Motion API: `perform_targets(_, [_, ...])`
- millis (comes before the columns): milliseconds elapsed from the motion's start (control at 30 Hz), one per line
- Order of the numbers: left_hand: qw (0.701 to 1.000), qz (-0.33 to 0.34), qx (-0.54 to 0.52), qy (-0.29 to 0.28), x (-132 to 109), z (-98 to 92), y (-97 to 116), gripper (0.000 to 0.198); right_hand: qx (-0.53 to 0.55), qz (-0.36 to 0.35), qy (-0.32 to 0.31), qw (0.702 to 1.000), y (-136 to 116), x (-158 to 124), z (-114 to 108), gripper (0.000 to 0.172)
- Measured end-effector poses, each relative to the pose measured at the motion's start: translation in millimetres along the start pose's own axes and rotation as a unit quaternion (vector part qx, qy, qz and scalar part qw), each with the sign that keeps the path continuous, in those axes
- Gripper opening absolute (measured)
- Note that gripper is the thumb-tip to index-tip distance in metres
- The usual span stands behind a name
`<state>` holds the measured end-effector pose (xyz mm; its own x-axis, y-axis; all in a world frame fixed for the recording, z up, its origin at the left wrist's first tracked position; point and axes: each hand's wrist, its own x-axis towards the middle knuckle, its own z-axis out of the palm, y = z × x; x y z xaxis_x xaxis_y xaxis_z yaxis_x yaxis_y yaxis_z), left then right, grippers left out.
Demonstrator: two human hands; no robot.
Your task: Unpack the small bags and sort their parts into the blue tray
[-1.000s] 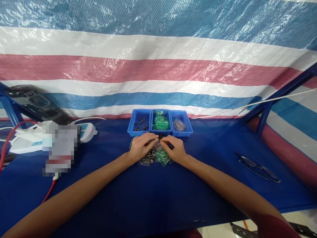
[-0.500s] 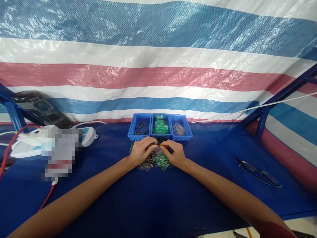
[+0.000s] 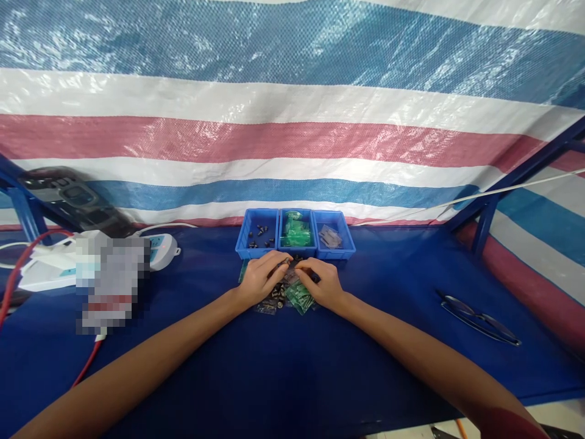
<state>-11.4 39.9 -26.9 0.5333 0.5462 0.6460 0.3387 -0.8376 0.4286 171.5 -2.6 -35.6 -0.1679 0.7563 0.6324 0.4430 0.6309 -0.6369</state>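
My left hand [image 3: 259,279] is closed in a pinch, thumb against fingertips, round a small dark metal piece, too small to name. Facing it, a small gap away, my right hand [image 3: 325,284] has its thumb and index finger curled together. Whatever they grip, if anything, is hidden. Both hands are over a pile of small parts on the table. In the pile lie dark metal fittings [image 3: 278,292], green packets [image 3: 300,297] and a clear packet [image 3: 265,308]. Part of the pile is covered by my hands.
Behind the pile stand three joined blue bins: the left bin [image 3: 242,242] with dark metal fittings, the middle with green packets [image 3: 296,230], the right with clear packets [image 3: 329,236]. Eyeglasses [image 3: 479,318] lie right. A power strip [image 3: 50,268] and cables are at left.
My fingertips have shifted slightly, and the left ones now sit a little higher around the small piece. The bins and the pile look the same.
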Motion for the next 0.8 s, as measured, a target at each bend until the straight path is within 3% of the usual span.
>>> perform_targets(800, [0.999,-0.039,-0.016,-0.025,1.5,-3.8,4.5,0.028,-0.001,0.005,-0.006,1.0,1.5,-0.6,1.2,0.013])
